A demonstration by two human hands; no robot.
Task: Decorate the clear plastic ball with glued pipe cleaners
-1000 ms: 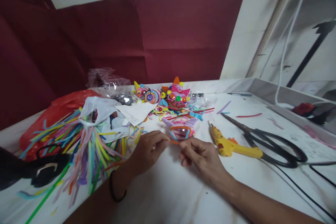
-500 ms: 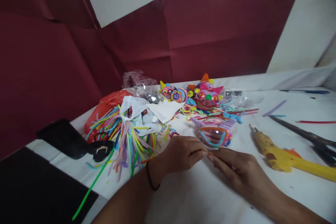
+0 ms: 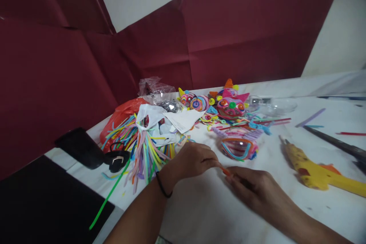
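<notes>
— Near the front edge of the white table (image 3: 314, 213), what do the two hands hold?

— Both pinch one short orange fuzzy craft stick (image 3: 224, 170). The left hand (image 3: 192, 159) closes its fingertips on one end, and the right hand (image 3: 251, 187) closes on the other end, just beside it.

— Is the stick already bent or joined to something?

— I judge not yet; it looks straight and apart from everything. Just behind it lies a clear plastic half-shell filled with coloured stick loops (image 3: 239, 147), which seems half done. Farther back stands a finished pink cat-like figure of coiled sticks (image 3: 231, 106).

— And at the sides?

— A loose pile of many-coloured sticks (image 3: 143, 148) is toward the left edge, a yellow glue gun (image 3: 314, 166) toward the right edge.
</notes>
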